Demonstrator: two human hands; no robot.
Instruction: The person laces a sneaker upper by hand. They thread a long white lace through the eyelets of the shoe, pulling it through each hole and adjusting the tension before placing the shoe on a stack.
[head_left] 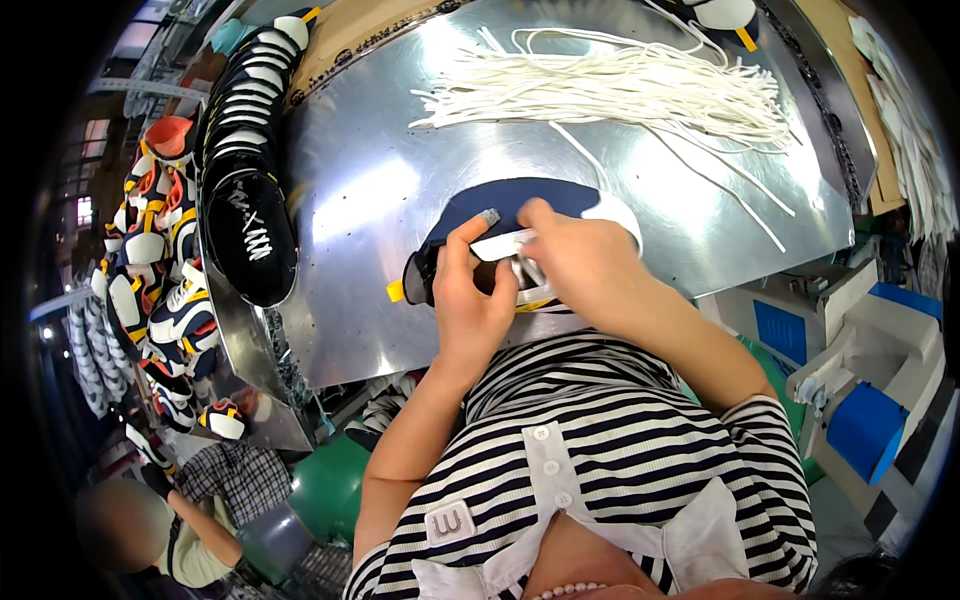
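A navy, white and yellow shoe upper [470, 205] lies near the table's front edge, close to my body. My left hand [468, 305] is closed around its near left side, thumb and fingers at the white strip by the opening. A grey wrap covers one of its fingertips. My right hand [590, 262] bends over the upper from the right, its fingers pinched together beside the white strip. What lies between those fingertips is hidden. One white lace [580, 145] trails from below the pile down to the upper's far right edge.
A pile of white laces [600, 90] is spread across the far side of the metal table [350, 270]. Black shoe uppers [250, 240] stand in a long row along the left edge. Coloured shoes [180, 310] hang beyond. A white and blue machine [850, 370] stands right; another person [200, 540] sits lower left.
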